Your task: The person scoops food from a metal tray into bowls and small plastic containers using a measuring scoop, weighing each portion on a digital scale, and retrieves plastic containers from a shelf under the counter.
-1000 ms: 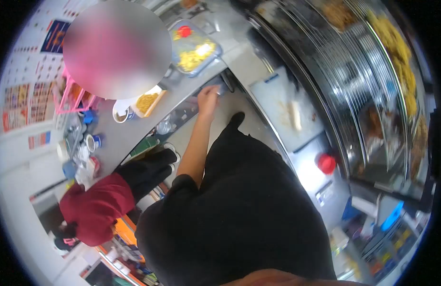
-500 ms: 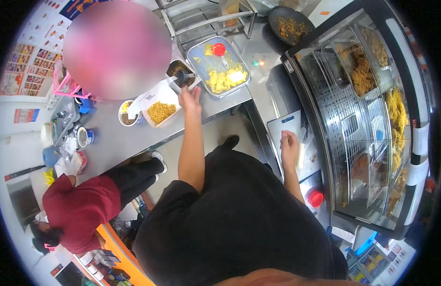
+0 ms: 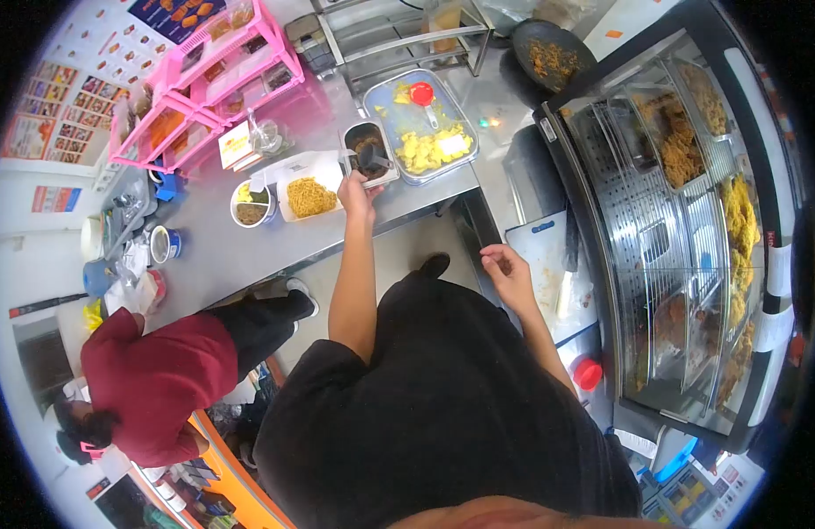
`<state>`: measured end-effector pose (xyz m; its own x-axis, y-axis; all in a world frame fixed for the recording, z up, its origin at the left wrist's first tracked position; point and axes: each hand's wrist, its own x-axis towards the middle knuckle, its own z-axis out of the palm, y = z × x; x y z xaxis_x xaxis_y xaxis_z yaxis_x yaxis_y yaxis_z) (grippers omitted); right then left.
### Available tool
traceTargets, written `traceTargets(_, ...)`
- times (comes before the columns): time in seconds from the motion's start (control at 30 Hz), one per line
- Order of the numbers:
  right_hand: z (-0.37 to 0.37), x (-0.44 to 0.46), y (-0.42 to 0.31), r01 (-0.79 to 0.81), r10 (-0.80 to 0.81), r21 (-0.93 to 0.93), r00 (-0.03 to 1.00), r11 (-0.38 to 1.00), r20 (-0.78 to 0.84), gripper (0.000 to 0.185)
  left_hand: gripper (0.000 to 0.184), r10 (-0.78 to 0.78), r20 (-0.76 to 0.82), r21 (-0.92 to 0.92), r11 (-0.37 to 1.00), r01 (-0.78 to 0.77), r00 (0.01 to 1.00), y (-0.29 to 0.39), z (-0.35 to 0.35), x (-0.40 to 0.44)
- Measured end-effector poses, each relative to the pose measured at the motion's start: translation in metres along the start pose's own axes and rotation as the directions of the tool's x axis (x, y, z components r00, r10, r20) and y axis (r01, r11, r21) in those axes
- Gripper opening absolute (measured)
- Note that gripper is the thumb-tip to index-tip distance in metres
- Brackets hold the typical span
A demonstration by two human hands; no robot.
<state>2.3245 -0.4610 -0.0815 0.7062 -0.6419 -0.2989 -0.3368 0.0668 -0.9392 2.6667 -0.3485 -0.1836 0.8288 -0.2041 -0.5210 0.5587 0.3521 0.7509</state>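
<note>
My left hand (image 3: 358, 196) is at the counter's front edge, its fingers closed on the near side of a metal container (image 3: 390, 176) of dark food. A dark scoop (image 3: 372, 159) lies in the container. Just left of it stands an open paper box with noodles (image 3: 310, 197), and beyond that a round tub (image 3: 252, 204) with yellow and brown food. A large tray (image 3: 467, 152) with yellow pieces and a red scoop (image 3: 421, 93) is to the right. My right hand (image 3: 508, 271) hovers beside the cutting board (image 3: 544, 251), fingers curled together, nothing visible in them.
A glass display case (image 3: 654, 238) of fried food fills the right side. Pink racks (image 3: 196, 106) stand at the back left. Behind the large tray are a metal rack (image 3: 407, 33) and a dark pan (image 3: 553, 57). A person in a red shirt (image 3: 165, 375) is at the lower left.
The dark scoop, earlier raised by my left hand, is now down in the container. My left hand has closed on the container's side. My right hand has shifted left, off the cutting board.
</note>
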Motion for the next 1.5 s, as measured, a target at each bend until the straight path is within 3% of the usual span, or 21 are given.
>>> traceTargets(0.23,0.006,-0.002,-0.004,0.042,-0.037,-0.079,0.998,0.996,0.059,0.014,0.011,-0.047,0.005,0.113,0.992,0.046,0.999,0.013,-0.019,0.027)
traceTargets(0.37,0.005,-0.002,-0.017,0.031,-0.022,-0.12,0.997,0.992,0.073,0.015,0.014,-0.186,0.022,0.16,0.971,0.18,0.982,0.04,-0.025,0.051)
traceTargets(0.57,0.008,0.004,-0.012,0.055,-0.048,-0.096,0.996,0.994,0.077,0.017,0.019,-0.281,0.021,0.4,0.882,0.249,0.959,0.064,-0.037,0.04)
traceTargets(0.9,0.031,0.043,-0.044,0.151,-0.11,-0.214,0.975,0.965,0.192,0.022,0.01,-0.376,0.153,0.616,0.759,0.209,0.914,0.072,-0.059,0.027)
traceTargets(1.07,0.067,0.098,-0.06,0.393,-0.343,-0.433,0.919,0.811,0.193,0.029,0.008,-0.358,0.153,0.652,0.737,0.178,0.921,0.081,-0.053,0.028)
traceTargets(1.2,0.134,0.164,-0.094,0.63,-0.619,-0.497,0.756,0.597,0.213,0.04,0.008,-0.4,0.175,0.69,0.702,0.178,0.9,0.088,-0.047,0.031)
traceTargets(1.3,0.18,0.217,-0.088,0.711,-0.745,-0.59,0.615,0.383,0.258,0.035,0.009,-0.303,0.184,0.556,0.817,0.156,0.935,0.069,-0.058,0.025)
traceTargets(1.4,0.21,0.26,-0.069,0.758,-0.547,-0.575,0.636,0.308,0.545,0.027,0.011,-0.299,0.134,0.496,0.846,0.197,0.945,0.064,-0.061,0.012)
traceTargets(1.47,0.227,0.272,-0.071,0.744,-0.525,-0.598,0.651,0.297,0.548,0.018,0.018,-0.433,0.132,0.629,0.732,0.262,0.892,0.07,-0.073,0.015)
traceTargets(1.5,0.229,0.275,-0.077,0.756,-0.535,-0.596,0.634,0.273,0.559,0.017,0.017,-0.393,0.137,0.578,0.777,0.249,0.909,0.065,-0.078,0.015)
